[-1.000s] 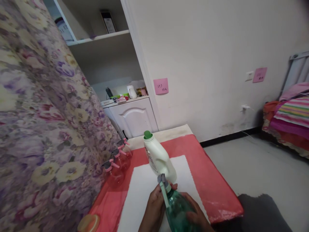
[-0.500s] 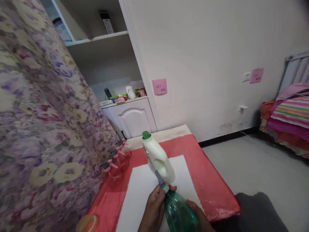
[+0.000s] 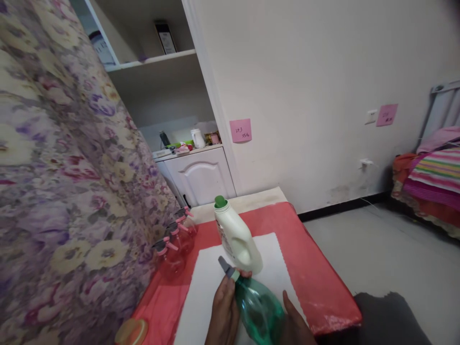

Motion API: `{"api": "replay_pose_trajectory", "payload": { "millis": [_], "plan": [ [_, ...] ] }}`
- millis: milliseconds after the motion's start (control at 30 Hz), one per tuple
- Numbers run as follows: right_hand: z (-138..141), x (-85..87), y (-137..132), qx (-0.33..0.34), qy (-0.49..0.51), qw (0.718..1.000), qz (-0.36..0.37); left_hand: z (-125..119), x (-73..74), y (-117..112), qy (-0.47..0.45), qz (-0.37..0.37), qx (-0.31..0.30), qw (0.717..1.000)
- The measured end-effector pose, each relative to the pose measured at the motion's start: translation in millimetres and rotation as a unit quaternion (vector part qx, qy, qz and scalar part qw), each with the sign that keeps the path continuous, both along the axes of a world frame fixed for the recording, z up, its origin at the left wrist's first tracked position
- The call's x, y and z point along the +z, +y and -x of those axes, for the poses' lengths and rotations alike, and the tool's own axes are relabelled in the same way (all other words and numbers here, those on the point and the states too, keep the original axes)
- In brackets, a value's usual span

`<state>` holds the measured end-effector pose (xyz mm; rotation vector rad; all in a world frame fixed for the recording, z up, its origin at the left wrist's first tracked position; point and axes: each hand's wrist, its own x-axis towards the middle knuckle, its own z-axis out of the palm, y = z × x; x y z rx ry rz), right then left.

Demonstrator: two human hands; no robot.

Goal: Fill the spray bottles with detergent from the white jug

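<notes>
The left hand (image 3: pixel 223 303) is closed round the neck of a clear green spray bottle (image 3: pixel 259 304), its fingertips showing just past the pale collar. The right hand (image 3: pixel 297 325) is at the bottle's lower end, its thumb raised clear of the side; its fingers are blurred and partly hidden, so I cannot tell whether they grip. The bottle lies tilted between the two hands, its grey spray head (image 3: pixel 225 266) pointing forward and leftward beyond the left hand.

Just ahead of the left hand, a pale jug (image 3: pixel 235 235) with a green spout (image 3: pixel 220 201) at its mouth stands on a white sheet (image 3: pixel 201 282). The sheet lies below both hands, over a red table cover (image 3: pixel 325 287) that spreads to either side of them. Forward and left of the left hand, three clear spray bottles (image 3: pixel 170 262) with pink collars stand in a row beside a flowered curtain (image 3: pixel 89 206). Nearer the person, well to the left of the left hand, is a round, yellowish-rimmed object (image 3: pixel 131 331), cut off by the bottom edge of the view
</notes>
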<state>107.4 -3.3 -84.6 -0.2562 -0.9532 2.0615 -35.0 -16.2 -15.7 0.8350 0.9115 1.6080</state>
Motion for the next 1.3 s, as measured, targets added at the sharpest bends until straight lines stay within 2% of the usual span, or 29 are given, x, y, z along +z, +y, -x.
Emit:
{"api": "replay_pose_trajectory", "payload": {
  "millis": [133,300,400,500,633,733,833,967,1133,1300],
  "plan": [
    [-8,-20.4,-2,0.079,0.051,0.989,0.115,5,-6.3,1,0.002,0.028,0.056,0.998],
    [-4,-36.6,-3,0.065,0.027,0.987,0.145,4,-8.7,-3,0.005,0.024,0.048,0.999],
    [3,-33.3,-3,0.081,0.012,0.981,0.178,4,-8.0,-4,0.006,0.028,0.021,0.999],
    [7,-20.1,-3,0.085,0.029,0.975,0.203,4,-6.1,-5,0.003,0.024,-0.001,1.000],
    [5,2.3,-3,0.076,0.033,0.987,0.141,1,-3.6,-5,0.005,0.024,0.003,1.000],
    [5,10.8,-3,0.039,0.029,0.995,0.090,1,-4.1,-4,0.012,0.028,0.016,0.999],
    [4,7.4,-2,0.003,0.027,0.995,0.092,1,-6.6,-3,0.018,0.029,0.027,0.999],
    [-6,-6.4,-2,0.036,0.027,0.992,0.117,-1,-7.6,-2,0.031,0.035,0.045,0.998],
    [-16,-16.4,-2,0.036,0.061,0.991,0.110,-4,3.5,-6,0.054,0.037,0.056,0.996],
    [-6,-16.9,0,0.102,0.018,0.980,0.169,-7,10.2,-8,0.061,0.033,0.023,0.997]
  ]
}}
